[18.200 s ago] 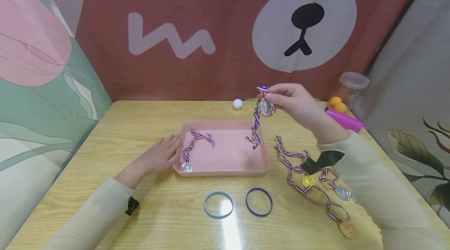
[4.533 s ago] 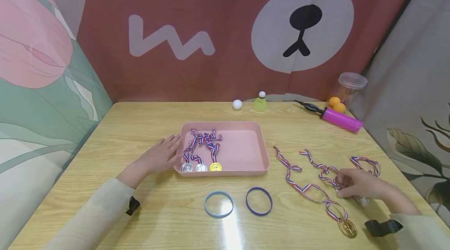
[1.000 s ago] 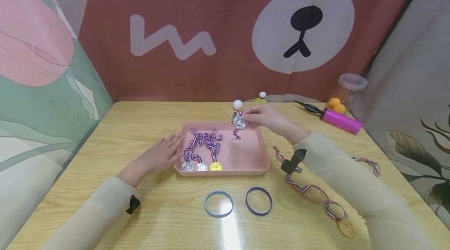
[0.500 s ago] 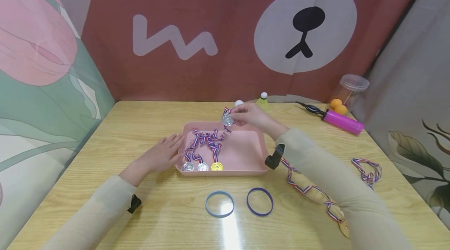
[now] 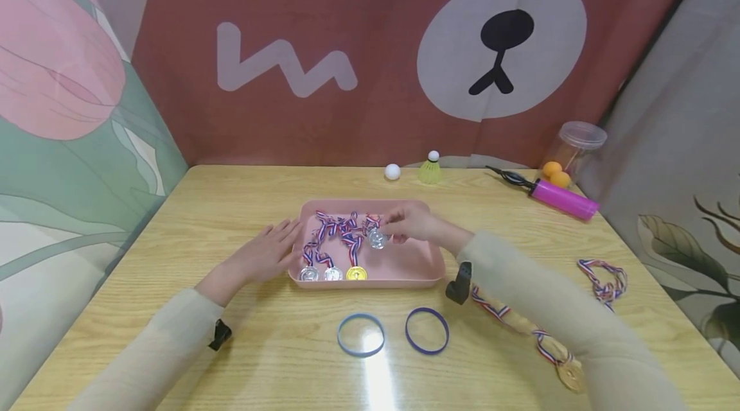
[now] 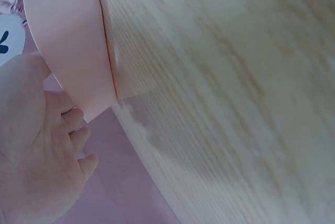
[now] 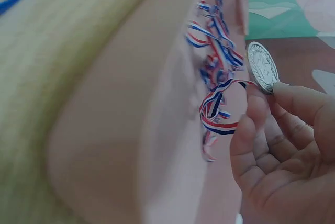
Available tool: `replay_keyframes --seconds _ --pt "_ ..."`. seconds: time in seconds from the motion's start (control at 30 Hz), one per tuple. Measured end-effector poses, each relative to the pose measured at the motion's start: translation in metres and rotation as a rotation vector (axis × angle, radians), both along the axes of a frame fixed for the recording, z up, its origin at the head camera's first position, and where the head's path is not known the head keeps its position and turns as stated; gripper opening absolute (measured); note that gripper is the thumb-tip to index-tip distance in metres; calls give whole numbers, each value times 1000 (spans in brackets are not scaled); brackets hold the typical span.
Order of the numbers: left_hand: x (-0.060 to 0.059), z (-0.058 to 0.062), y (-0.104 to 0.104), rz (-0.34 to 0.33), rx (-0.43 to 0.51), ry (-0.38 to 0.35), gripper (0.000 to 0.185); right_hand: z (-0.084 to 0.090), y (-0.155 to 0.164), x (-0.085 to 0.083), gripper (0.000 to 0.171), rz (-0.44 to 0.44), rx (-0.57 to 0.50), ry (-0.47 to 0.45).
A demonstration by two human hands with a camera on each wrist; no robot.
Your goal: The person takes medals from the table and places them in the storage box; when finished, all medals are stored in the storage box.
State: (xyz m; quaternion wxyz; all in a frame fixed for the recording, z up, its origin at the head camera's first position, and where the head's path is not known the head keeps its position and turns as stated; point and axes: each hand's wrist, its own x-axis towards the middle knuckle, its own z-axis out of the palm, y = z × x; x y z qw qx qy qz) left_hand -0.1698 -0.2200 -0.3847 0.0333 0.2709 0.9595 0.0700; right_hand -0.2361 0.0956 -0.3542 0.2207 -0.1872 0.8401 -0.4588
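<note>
Fingertips of my right hand (image 7: 277, 145) pinch a silver medal (image 7: 263, 67) over the tray (image 5: 422, 263), its ribbon looping clear only at the wrist, while my left hand (image 5: 263, 257) lies flat beside it.

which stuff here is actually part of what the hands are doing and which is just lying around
In use: right hand pinching a silver medal, left hand touching the pink tray, three medals in it, bronze medal.

Lying about: two rings, ball, shuttlecock, pump, jar.

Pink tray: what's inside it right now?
In the pink tray: two silver medals, one gold medal, ribbons tangled. The right hand holds another silver medal over it, hiding some tray floor.
</note>
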Motion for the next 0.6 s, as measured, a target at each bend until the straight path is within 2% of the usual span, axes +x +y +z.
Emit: replay_keyframes --seconds 0.2,0.3,0.6 --pt "0 1 0 -2 -3 3 58 -12 5 9 11 123 50 27" --pt "0 1 1 -2 -4 4 58 -17 7 11 10 158 76 41" --pt "1 2 1 -2 -4 2 58 -31 3 16 7 164 100 21"
